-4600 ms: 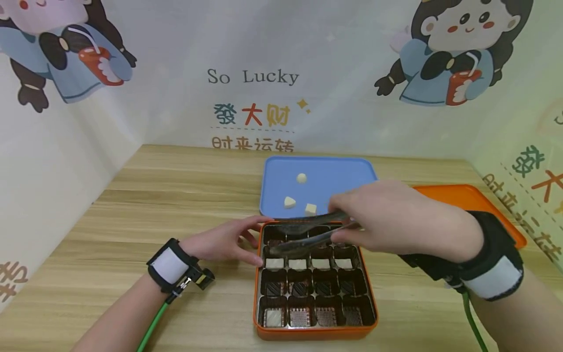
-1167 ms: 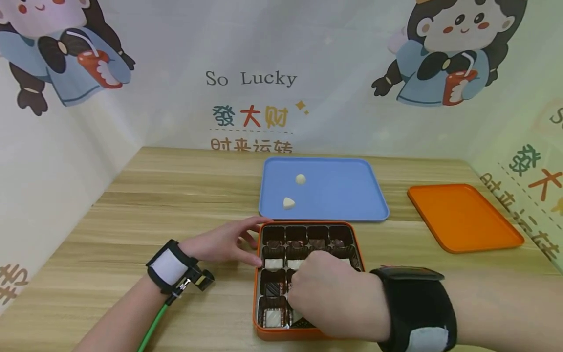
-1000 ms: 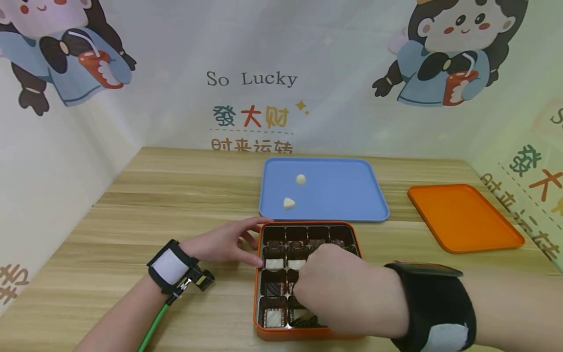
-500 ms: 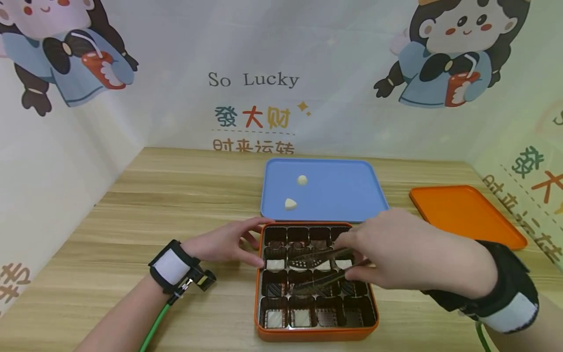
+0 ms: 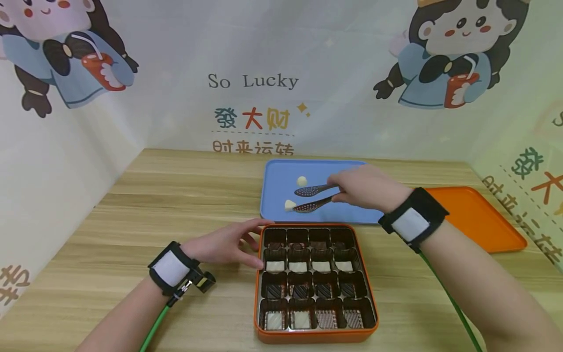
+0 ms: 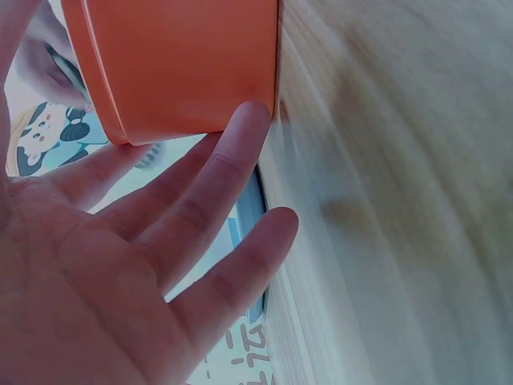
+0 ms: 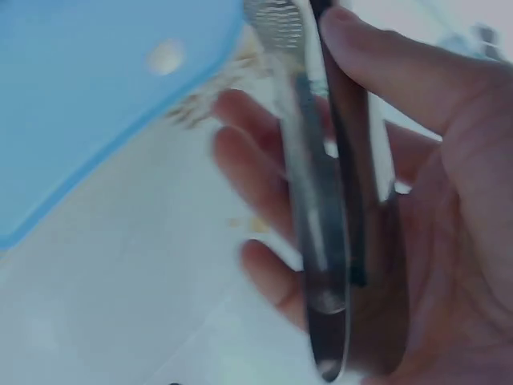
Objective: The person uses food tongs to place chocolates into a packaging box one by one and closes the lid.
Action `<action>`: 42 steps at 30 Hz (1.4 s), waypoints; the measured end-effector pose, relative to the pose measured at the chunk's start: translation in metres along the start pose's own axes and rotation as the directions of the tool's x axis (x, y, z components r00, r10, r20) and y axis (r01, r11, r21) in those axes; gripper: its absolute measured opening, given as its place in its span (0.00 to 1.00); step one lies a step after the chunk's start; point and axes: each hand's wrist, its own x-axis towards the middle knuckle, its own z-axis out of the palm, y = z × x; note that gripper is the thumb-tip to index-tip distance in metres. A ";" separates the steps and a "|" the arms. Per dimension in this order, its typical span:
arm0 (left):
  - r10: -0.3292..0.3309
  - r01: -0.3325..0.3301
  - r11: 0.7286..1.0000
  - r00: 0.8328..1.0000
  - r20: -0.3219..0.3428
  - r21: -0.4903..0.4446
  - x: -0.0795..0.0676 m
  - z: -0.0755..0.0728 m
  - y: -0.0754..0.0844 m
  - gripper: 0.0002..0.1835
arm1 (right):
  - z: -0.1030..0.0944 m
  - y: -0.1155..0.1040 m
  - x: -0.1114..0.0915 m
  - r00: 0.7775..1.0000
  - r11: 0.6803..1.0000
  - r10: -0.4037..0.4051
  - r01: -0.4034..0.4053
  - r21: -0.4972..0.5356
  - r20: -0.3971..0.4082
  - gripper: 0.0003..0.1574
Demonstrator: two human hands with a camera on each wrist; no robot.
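My right hand [image 5: 369, 186] grips metal tongs [image 5: 313, 206] with perforated tips over the blue tray [image 5: 281, 172]. The tongs' arms stand apart, the nearer tip right at a white triangular chocolate [image 5: 289, 205]. Behind it lies a white round chocolate [image 5: 301, 181]. In front of the tray stands an orange box [image 5: 316, 336] with a dark compartment insert. Its rows hold dark and white chocolates; at the front, two white squares [image 5: 301, 320] sit left of two compartments showing a ridged bottom. My left hand [image 5: 224, 242] rests against the box's back-left corner, fingers extended along its wall [image 6: 184, 64].
A flat orange tray [image 5: 479, 220] lies at the right, partly behind my right forearm. The wooden table [image 5: 176, 195] is backed by a printed white cloth [image 5: 176, 73]. Green cables [image 5: 154, 327] run along both forearms.
The white square chocolate from the blue tray now sits in the front row's second compartment. My right hand has moved with the tongs from the box to the tray. The left hand stays put.
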 end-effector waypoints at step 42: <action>0.013 -0.013 1.000 1.000 -0.003 0.022 -0.002 0.000 0.002 0.44 | 0.027 0.017 0.034 0.998 0.999 -0.021 0.019 0.043 0.063 0.06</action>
